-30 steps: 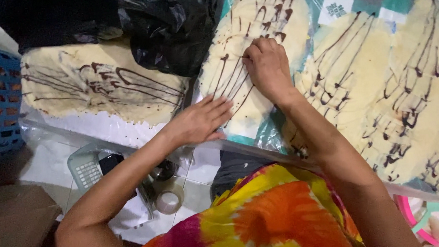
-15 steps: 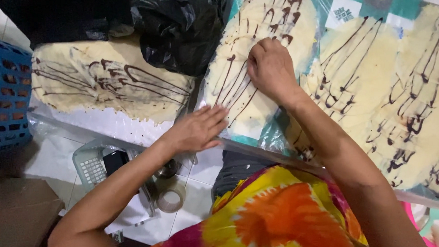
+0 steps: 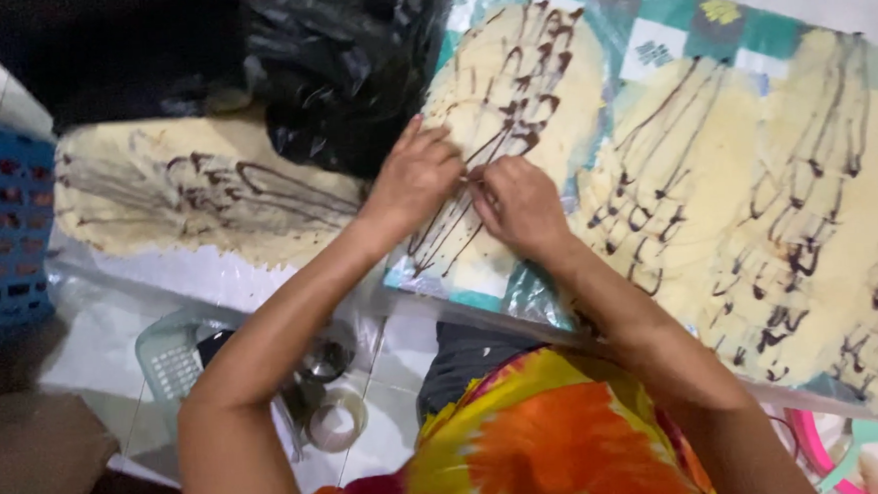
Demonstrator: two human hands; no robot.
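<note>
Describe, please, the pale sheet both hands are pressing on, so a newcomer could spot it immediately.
Start at the crumpled black plastic bag at the top of the view. Immediately to its right lies a pale yellow dough sheet streaked with dark brown lines, on a teal-patterned cloth. Unlike the similar sheets beside it, the left hand and right hand rest on this one.

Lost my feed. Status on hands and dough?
Left hand and right hand both flat on middle dough sheet, holding nothing. Black bag beside left hand.
</note>
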